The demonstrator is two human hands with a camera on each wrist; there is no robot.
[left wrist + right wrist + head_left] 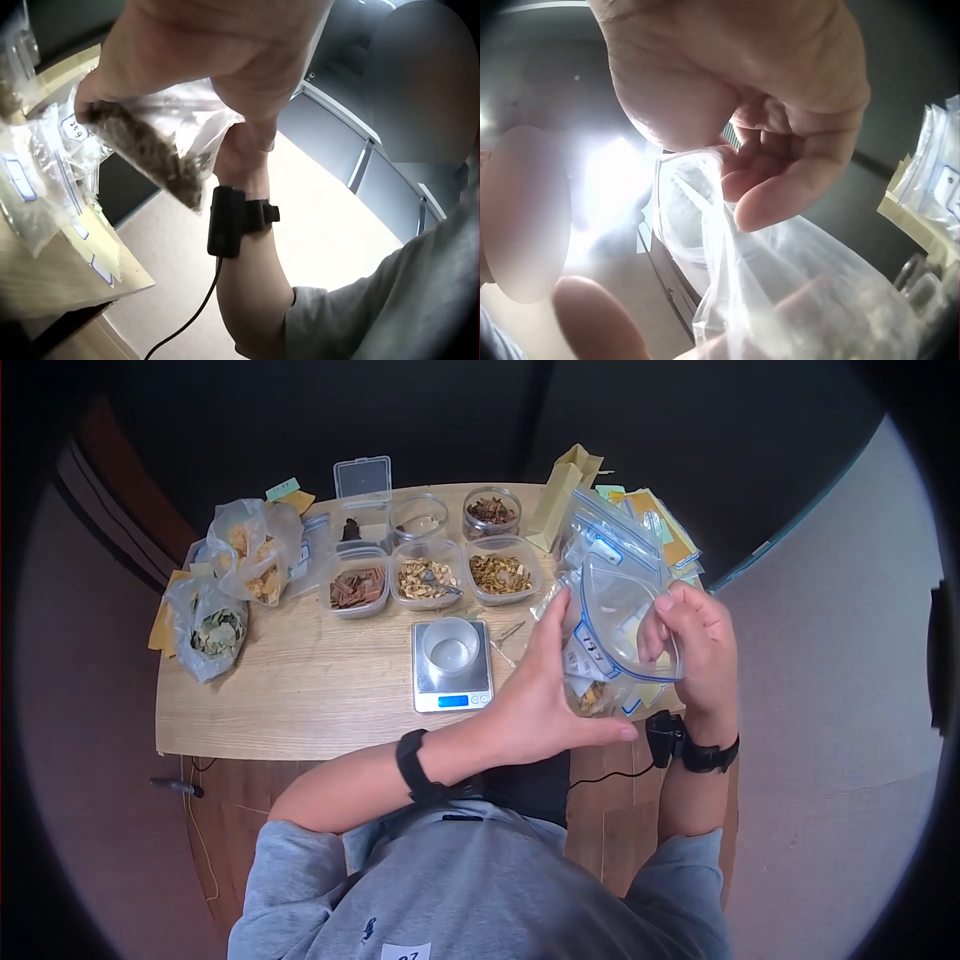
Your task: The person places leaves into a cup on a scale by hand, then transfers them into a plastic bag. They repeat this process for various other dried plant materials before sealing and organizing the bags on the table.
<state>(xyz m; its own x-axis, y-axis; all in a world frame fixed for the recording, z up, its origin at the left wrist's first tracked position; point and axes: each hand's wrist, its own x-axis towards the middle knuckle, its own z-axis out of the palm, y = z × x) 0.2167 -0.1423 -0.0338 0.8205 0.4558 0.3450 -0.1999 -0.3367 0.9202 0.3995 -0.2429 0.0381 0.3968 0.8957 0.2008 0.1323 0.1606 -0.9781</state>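
Note:
A clear zip bag (600,645) with a handwritten label and brown dried bits at its bottom is held up over the table's right side. My left hand (535,705) grips its lower part from the left, thumb stretched out below. At the bag's upper right, my right hand (702,645) pinches the rim with curled fingers, and the mouth gapes. The left wrist view shows the brown contents (150,154) under my left hand (202,52). In the right wrist view my right hand (757,112) holds the film of the bag (802,292).
A scale (453,695) bears a white cup (451,647). Behind it stand several tubs of dried pieces, such as a tub of reddish strips (357,588). Plastic bags (205,625) lie at the left; a paper bag (562,495) and more zip bags stand at the back right.

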